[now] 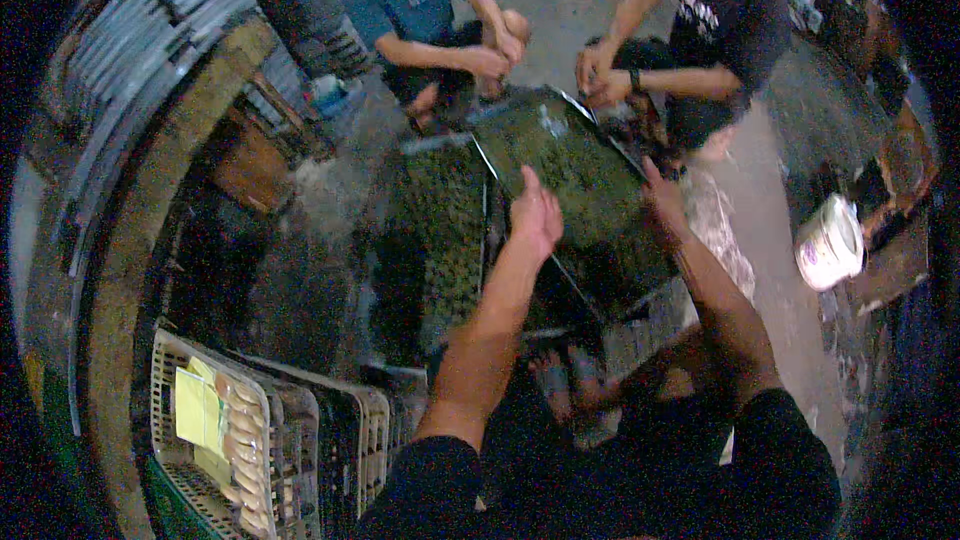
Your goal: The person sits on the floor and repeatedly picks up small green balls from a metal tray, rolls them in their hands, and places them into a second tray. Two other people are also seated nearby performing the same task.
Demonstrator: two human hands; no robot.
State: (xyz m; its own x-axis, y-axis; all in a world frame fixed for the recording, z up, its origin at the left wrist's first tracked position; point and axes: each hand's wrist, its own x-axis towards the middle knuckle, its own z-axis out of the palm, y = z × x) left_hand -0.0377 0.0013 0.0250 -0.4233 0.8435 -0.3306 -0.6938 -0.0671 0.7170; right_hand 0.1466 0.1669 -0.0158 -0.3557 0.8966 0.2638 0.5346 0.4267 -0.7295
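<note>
In front of me is a shallow rectangular tray (581, 184) with a dark, mottled green surface and shiny edges on two sides. My left hand (537, 217) is over its near left part, thumb raised and the other fingers loosely bent. Nothing shows in this hand, but its palm side is partly hidden. Along the tray's right edge is my right hand (664, 199), blurred and dim; whether it grips that edge is unclear. A second dark panel or tray (446, 210), similarly green and mottled, lies to the left, partly in shadow.
Two people (416, 7) (712, 37) sit across from me, their hands near the tray's far end. Plastic crates (255, 375), one with pale packed items and yellow paper, stand lower left. A white bucket (831, 244) is at right; corrugated sheets (150, 37) are upper left.
</note>
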